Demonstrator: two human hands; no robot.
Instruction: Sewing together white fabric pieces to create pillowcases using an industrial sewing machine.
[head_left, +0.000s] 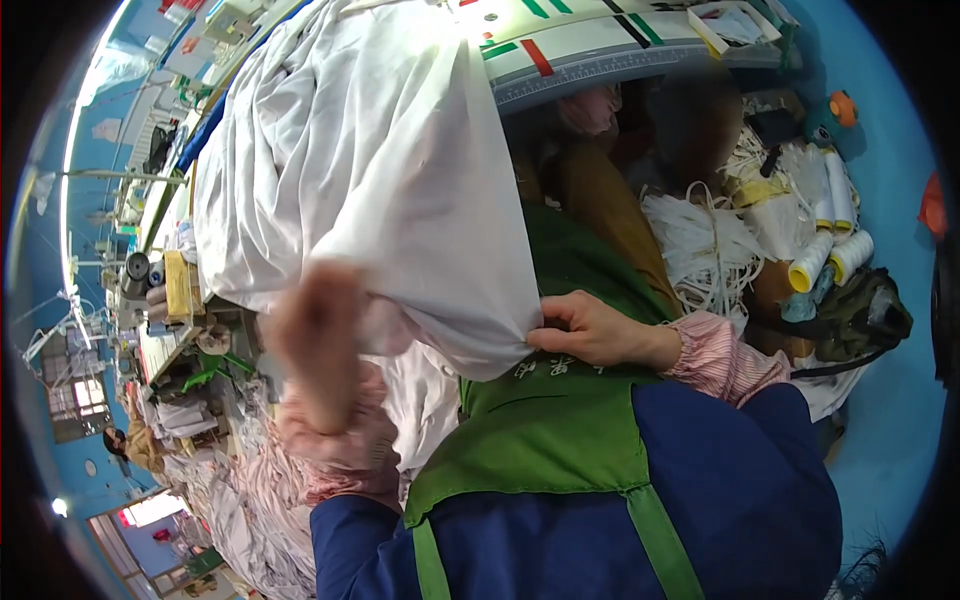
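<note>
A large, smooth white sheet of fabric (420, 150) is draped from the white worktop with a ruler-marked edge (600, 75), at the top of the frame, down to the centre. Its side edge is pinched between the thumb and fingers of the right hand (590, 330), just right of centre, apparently so that the edge is kept controlled while the weight is borne by the worktop. Small folds are drawn toward that pinch. The left hand (325, 320), left of centre, is blurred in front of the fabric; whether anything is gripped by it cannot be told. The blue garment is covered by a green cloth apron (540, 440), presumably for protection. White thread cones with yellow bases (812, 262) are gathered at the right beside a tied bundle of white strips (708, 240), perhaps so that the worktop is left free for the fabric.
</note>
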